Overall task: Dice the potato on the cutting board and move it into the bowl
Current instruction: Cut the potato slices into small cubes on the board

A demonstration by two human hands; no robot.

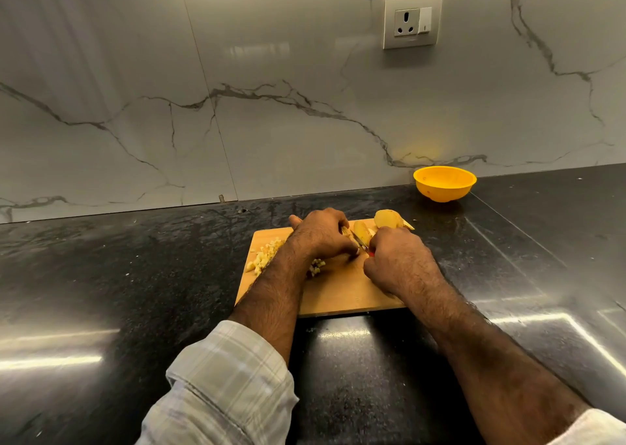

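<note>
A wooden cutting board [342, 292] lies on the dark counter. Diced potato pieces [264, 258] are heaped at its left side, and a few more [316, 267] show beside my left wrist. Larger potato pieces [389, 219] lie at the board's far right corner, with a slice [361, 232] between my hands. My left hand [321, 232] curls over the potato being cut, which is mostly hidden under it. My right hand [396, 260] grips a knife [359, 241] with a red handle; only a bit of the blade shows. The yellow bowl [444, 183] stands by the wall, apart from the board.
The black stone counter [135, 275] runs left and right of the board. A marble-patterned wall [271, 122] rises right behind it, with a socket and switch plate [412, 21] high up. Checked sleeves cover my forearms near the bottom edge.
</note>
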